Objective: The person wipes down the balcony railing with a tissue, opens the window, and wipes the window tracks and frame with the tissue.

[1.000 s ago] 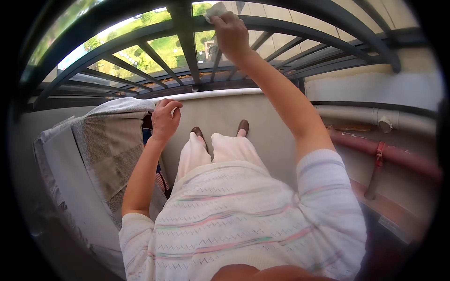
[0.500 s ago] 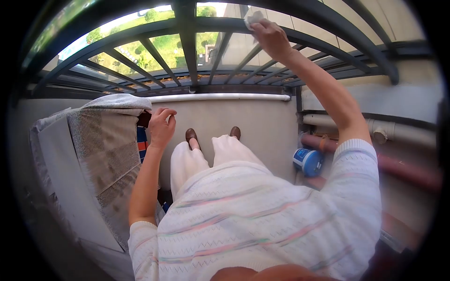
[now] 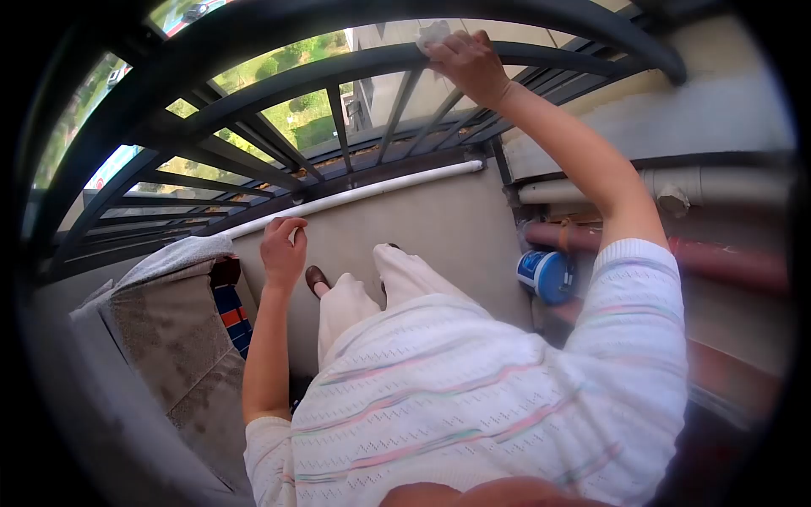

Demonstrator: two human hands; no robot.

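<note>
My right hand [image 3: 470, 69] is closed on a crumpled white cloth [image 3: 432, 35], pressing it against a dark rail of the metal railing [image 3: 372, 63]. Part of the cloth is hidden behind my fingers. Over the floor, my left hand [image 3: 283, 251] hangs with loosely bent fingers and a small gap at the thumb; nothing shows in it. Nearest to that hand is a box-like stack [image 3: 160, 329] draped with grey-brown fabric, a little to its left and not touched.
A white pipe [image 3: 363, 193] runs along the foot of the railing. On the right, a blue-and-white tub [image 3: 545, 276] stands near a red pipe [image 3: 583, 238] and a pale pipe [image 3: 617, 190]. Greenery [image 3: 291, 68] lies far below, beyond the bars.
My view has turned, so the railing now slants. My right hand has moved left along the rail with the cloth. My left hand stays low, in much the same loose pose.
</note>
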